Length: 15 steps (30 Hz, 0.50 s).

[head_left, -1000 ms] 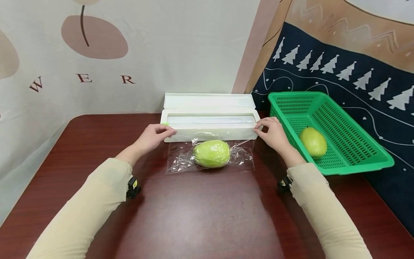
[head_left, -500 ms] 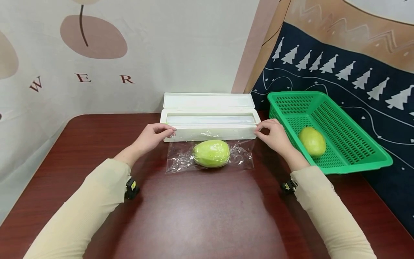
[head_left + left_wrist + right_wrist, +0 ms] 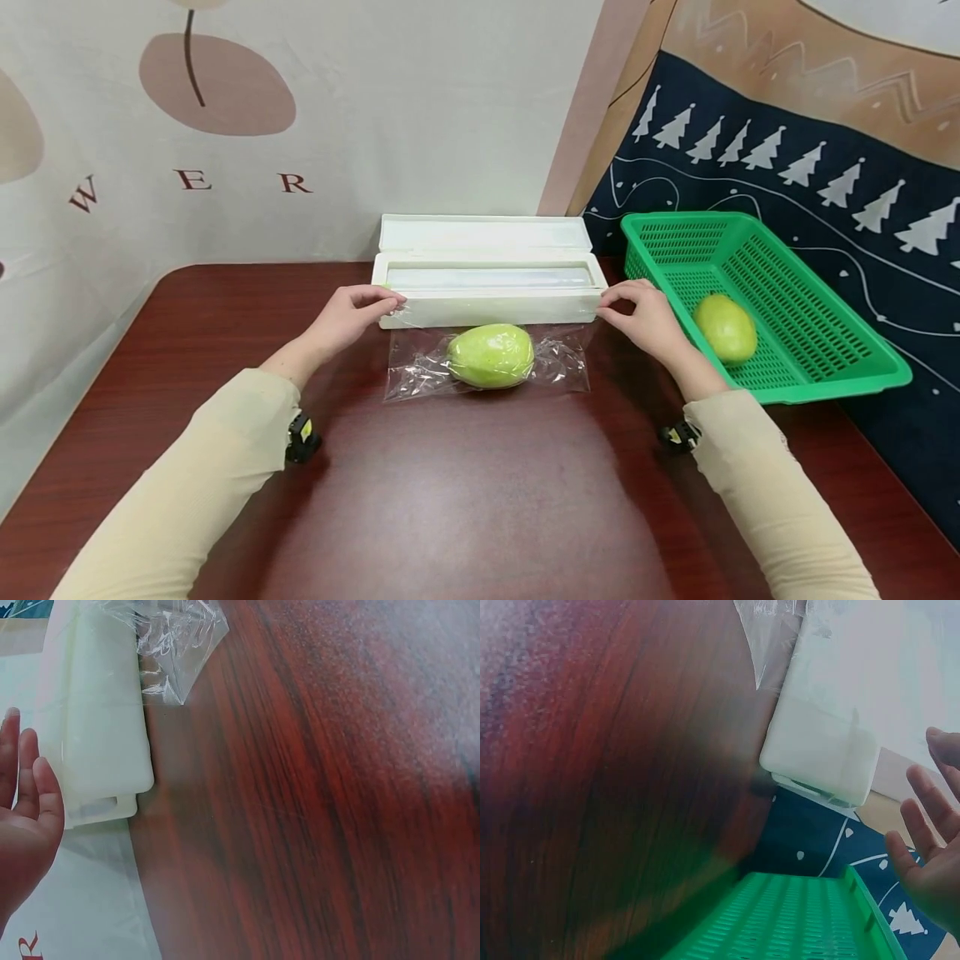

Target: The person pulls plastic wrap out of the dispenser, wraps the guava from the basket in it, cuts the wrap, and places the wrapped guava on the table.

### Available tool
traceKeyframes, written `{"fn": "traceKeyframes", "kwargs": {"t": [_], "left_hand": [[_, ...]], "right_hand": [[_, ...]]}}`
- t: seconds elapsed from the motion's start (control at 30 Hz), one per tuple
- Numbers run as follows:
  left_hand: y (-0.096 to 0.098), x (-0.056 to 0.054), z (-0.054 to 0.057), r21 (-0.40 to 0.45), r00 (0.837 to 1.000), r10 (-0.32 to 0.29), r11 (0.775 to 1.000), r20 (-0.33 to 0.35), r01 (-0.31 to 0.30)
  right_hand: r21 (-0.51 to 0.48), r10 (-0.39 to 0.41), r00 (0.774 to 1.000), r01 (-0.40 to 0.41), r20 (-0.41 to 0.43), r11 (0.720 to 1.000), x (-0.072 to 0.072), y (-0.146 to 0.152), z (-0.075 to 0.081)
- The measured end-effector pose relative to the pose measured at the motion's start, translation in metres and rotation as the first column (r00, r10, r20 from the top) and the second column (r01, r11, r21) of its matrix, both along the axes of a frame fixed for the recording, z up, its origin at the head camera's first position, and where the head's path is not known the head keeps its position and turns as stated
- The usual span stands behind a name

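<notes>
A white cling film dispenser box (image 3: 491,310) stands at the back of the table, its lid (image 3: 486,233) raised. My left hand (image 3: 348,317) pinches clear cling film at the box's front left corner. At the front right corner, my right hand (image 3: 641,318) pinches the film too, thumb against forefinger. The film between them is almost invisible against the white box. Just in front lies a green oval fruit (image 3: 491,357) covered in crinkled cling film (image 3: 420,367). Each wrist view shows spread outer fingers beside the box; the pinching fingertips are out of sight there.
To the right, a green plastic basket (image 3: 817,392) holds one yellow-green fruit (image 3: 725,329), close to my right forearm. The dark red wooden table (image 3: 465,483) stretches toward me. Patterned cloths hang behind and at the right.
My right hand has shifted a little to the right and my left hand slightly left. The film in front of the box looks less wrinkled. Fruit, box and basket stay in place.
</notes>
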<state>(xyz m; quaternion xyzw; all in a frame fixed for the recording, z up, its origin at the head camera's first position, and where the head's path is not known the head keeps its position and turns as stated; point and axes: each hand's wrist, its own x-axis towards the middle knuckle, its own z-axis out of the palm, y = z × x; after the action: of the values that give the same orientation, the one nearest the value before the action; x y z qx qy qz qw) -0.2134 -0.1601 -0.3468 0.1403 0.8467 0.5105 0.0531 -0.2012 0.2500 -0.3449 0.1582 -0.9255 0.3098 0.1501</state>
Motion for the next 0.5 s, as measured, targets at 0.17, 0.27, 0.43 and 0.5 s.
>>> {"fn": "traceKeyframes", "kwargs": {"t": [0.17,0.27,0.43,0.5], "left_hand": [[-0.002,0.001,-0.002,0.02,1.0,-0.009,1.0,0.024,0.009],[-0.004,0.002,-0.003,0.029,0.999,-0.025,0.999,0.039,0.024],[-0.008,0.005,-0.006,0.057,0.994,-0.085,0.995,0.065,0.081],[-0.011,0.007,-0.007,0.056,0.991,-0.118,0.992,0.064,0.114]], "right_hand": [[-0.019,0.01,1.0,-0.01,-0.002,1.0,0.004,0.002,-0.001],[-0.008,0.024,1.0,-0.024,-0.007,1.0,0.007,0.004,-0.002],[0.029,0.059,0.998,-0.059,0.025,0.998,0.011,0.008,-0.007],[0.05,0.075,0.996,-0.077,0.038,0.996,0.011,0.009,-0.01]]}}
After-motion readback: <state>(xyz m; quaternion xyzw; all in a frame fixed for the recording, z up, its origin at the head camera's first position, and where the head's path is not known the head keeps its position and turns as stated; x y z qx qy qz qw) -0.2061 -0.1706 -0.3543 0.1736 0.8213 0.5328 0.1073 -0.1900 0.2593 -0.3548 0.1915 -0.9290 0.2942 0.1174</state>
